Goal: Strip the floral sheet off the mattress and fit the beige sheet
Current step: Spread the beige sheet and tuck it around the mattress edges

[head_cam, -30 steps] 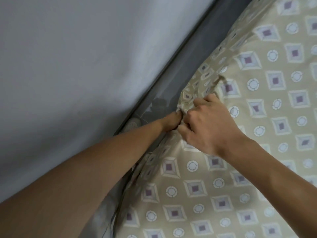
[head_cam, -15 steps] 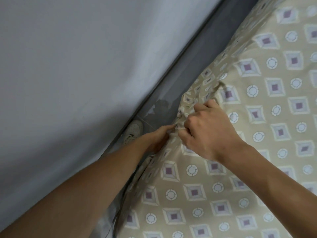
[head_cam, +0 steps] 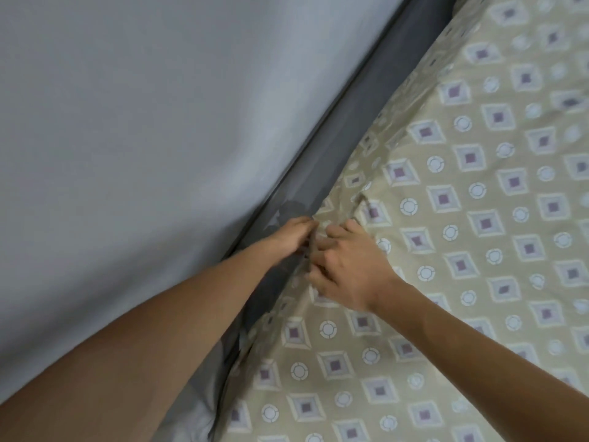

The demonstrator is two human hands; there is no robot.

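Head view: beige sheet [head_cam: 446, 250] with the diamond-and-circle print covers the whole 3-to-6 o'clock side, edge running along a dark grey gap [head_cam: 366, 132] next to the wall [head_cam: 127, 122] at 10 o'clock. Left hand [head_cam: 291, 236], dead centre, curled onto the sheet's bunched edge, pinching it. Right hand [head_cam: 345, 269], just at 4 o'clock of it and touching, fingers curled, gripping the same fold.
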